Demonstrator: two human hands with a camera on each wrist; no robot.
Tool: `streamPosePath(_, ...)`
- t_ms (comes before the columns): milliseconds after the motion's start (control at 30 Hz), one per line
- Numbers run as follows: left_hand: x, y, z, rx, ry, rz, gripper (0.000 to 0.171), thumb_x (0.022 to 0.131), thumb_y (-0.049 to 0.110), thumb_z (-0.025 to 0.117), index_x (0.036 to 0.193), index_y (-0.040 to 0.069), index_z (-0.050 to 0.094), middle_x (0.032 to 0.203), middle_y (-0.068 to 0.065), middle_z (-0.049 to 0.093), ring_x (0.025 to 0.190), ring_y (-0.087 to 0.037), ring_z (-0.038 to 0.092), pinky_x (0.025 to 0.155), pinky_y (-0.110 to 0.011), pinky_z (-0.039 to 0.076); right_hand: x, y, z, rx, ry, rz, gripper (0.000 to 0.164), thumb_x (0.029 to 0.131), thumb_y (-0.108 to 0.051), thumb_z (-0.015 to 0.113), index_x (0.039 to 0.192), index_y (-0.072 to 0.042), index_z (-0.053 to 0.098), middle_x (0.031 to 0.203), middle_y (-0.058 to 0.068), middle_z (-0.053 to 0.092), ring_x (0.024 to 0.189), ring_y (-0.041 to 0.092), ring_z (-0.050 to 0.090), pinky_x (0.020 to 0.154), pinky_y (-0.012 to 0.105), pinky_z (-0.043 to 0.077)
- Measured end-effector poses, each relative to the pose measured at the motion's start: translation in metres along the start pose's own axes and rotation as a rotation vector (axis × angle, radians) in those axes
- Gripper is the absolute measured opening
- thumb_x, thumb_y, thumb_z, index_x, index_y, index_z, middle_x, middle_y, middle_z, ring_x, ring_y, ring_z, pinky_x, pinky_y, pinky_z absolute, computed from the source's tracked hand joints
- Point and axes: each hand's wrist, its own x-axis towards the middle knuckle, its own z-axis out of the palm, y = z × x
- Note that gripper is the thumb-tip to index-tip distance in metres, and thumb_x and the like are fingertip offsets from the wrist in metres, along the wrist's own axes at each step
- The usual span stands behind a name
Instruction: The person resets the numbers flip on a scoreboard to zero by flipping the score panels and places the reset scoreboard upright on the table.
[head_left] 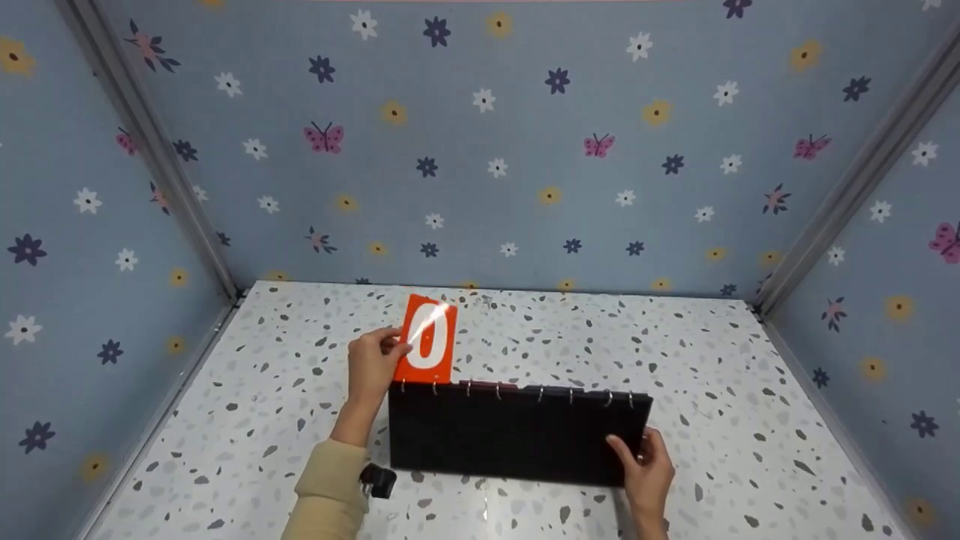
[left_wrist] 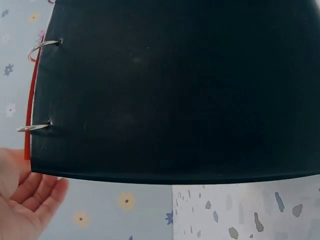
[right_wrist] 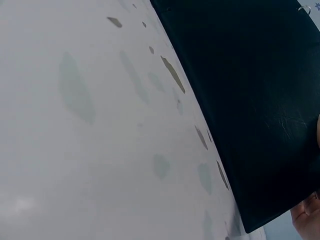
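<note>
A black flip scoreboard (head_left: 510, 435) stands on the speckled tabletop, its plain back towards me and metal rings (head_left: 498, 391) along its top edge. My left hand (head_left: 375, 364) pinches the left edge of an orange number card (head_left: 429, 360) with a white 0, which stands up above the board's left end. In the left wrist view the board's black back (left_wrist: 175, 90) covers most of the scene. My right hand (head_left: 646, 472) grips the board's right end, thumb on the near face and fingers behind. The side of the board facing away is hidden.
The white speckled table (head_left: 720, 450) reaches back to a flowered blue wall (head_left: 480, 150), with similar panels at both sides. Grey metal posts (head_left: 161, 165) mark the corners. A small black device (head_left: 379, 480) sits at my left sleeve (head_left: 326, 487).
</note>
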Motion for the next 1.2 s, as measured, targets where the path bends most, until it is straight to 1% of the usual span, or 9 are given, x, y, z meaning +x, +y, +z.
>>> streamPosePath(133, 0.001, -0.004, -0.002, 0.055, -0.055, -0.052, 0.022, 0.075, 0.007, 0.072, 0.093, -0.006, 0.067, 0.078, -0.015, 0.065, 0.073, -0.025, 0.060, 0.072, -0.038, 0.048, 0.000, 0.003, 0.002, -0.036, -0.005, 0.031, 0.031, 0.067, -0.026, 0.080, 0.089, -0.018, 0.060, 0.073, -0.004, 0.063, 0.061, 0.011, 0.058, 0.053, 0.014, 0.043)
streamPosePath(200, 0.000, -0.007, -0.003, 0.068, -0.071, -0.052, 0.021, 0.077, 0.009, 0.071, 0.091, -0.006, 0.067, 0.078, -0.016, 0.065, 0.074, -0.026, 0.060, 0.081, -0.041, 0.044, 0.000, 0.004, 0.002, -0.050, -0.008, 0.046, 0.031, 0.067, -0.027, 0.080, 0.090, -0.018, 0.060, 0.074, -0.004, 0.063, 0.062, 0.010, 0.059, 0.054, 0.014, 0.043)
streamPosePath(333, -0.005, -0.011, -0.006, 0.057, -0.071, -0.044, 0.019, 0.081, 0.011, 0.068, 0.089, -0.006, 0.068, 0.079, -0.015, 0.065, 0.074, -0.025, 0.060, 0.081, -0.041, 0.044, 0.000, -0.004, 0.000, -0.042, -0.009, 0.055, 0.032, 0.067, -0.027, 0.079, 0.089, -0.016, 0.060, 0.074, 0.000, 0.063, 0.063, 0.010, 0.058, 0.054, 0.014, 0.043)
streamPosePath(467, -0.014, -0.014, -0.009, 0.019, -0.024, -0.017, 0.017, 0.082, 0.012, 0.066, 0.087, -0.004, 0.069, 0.078, -0.013, 0.066, 0.069, -0.022, 0.061, 0.065, -0.037, 0.049, -0.002, -0.028, -0.006, 0.024, -0.018, 0.046, 0.032, 0.067, -0.023, 0.080, 0.088, -0.010, 0.060, 0.072, 0.003, 0.063, 0.061, 0.007, 0.057, 0.053, 0.014, 0.042)
streamPosePath(667, -0.037, -0.016, -0.011, -0.060, 0.084, -0.012, 0.019, 0.085, 0.016, 0.063, 0.089, -0.003, 0.068, 0.079, -0.012, 0.066, 0.067, -0.022, 0.061, 0.063, -0.035, 0.050, -0.005, -0.058, -0.015, 0.051, -0.027, 0.055, 0.031, 0.068, -0.016, 0.080, 0.088, -0.004, 0.059, 0.073, 0.007, 0.064, 0.060, 0.006, 0.057, 0.051, 0.017, 0.042)
streamPosePath(933, -0.079, -0.019, -0.004, -0.182, 0.124, -0.108, 0.029, 0.086, 0.020, 0.063, 0.102, -0.003, 0.060, 0.089, -0.013, 0.063, 0.080, -0.023, 0.060, 0.073, -0.036, 0.050, -0.004, -0.020, -0.006, 0.001, -0.003, 0.002, 0.030, 0.068, -0.022, 0.080, 0.088, -0.011, 0.060, 0.074, 0.001, 0.064, 0.061, 0.006, 0.057, 0.054, 0.013, 0.043)
streamPosePath(1000, -0.087, -0.021, 0.000, -0.195, 0.119, -0.109, 0.031, 0.084, 0.019, 0.065, 0.102, -0.004, 0.059, 0.089, -0.014, 0.063, 0.082, -0.025, 0.060, 0.074, -0.037, 0.049, -0.003, -0.009, -0.003, -0.003, -0.003, -0.013, 0.030, 0.068, -0.023, 0.079, 0.088, -0.013, 0.060, 0.075, -0.001, 0.064, 0.062, 0.005, 0.057, 0.054, 0.013, 0.043)
streamPosePath(1067, -0.093, -0.024, 0.004, -0.210, 0.111, -0.103, 0.032, 0.081, 0.017, 0.068, 0.103, -0.004, 0.058, 0.089, -0.014, 0.062, 0.082, -0.025, 0.060, 0.075, -0.038, 0.049, -0.002, -0.013, -0.006, 0.097, -0.044, -0.025, 0.030, 0.069, -0.020, 0.079, 0.091, -0.010, 0.060, 0.076, 0.002, 0.064, 0.063, 0.008, 0.059, 0.054, 0.015, 0.044)
streamPosePath(1200, -0.099, -0.031, 0.012, -0.219, 0.121, -0.064, 0.031, 0.079, 0.009, 0.069, 0.104, -0.004, 0.056, 0.087, -0.013, 0.060, 0.081, -0.024, 0.059, 0.073, -0.036, 0.050, -0.001, -0.014, -0.007, 0.098, -0.068, -0.035, 0.030, 0.071, -0.020, 0.077, 0.094, -0.010, 0.060, 0.078, 0.001, 0.064, 0.065, 0.008, 0.059, 0.056, 0.014, 0.045)
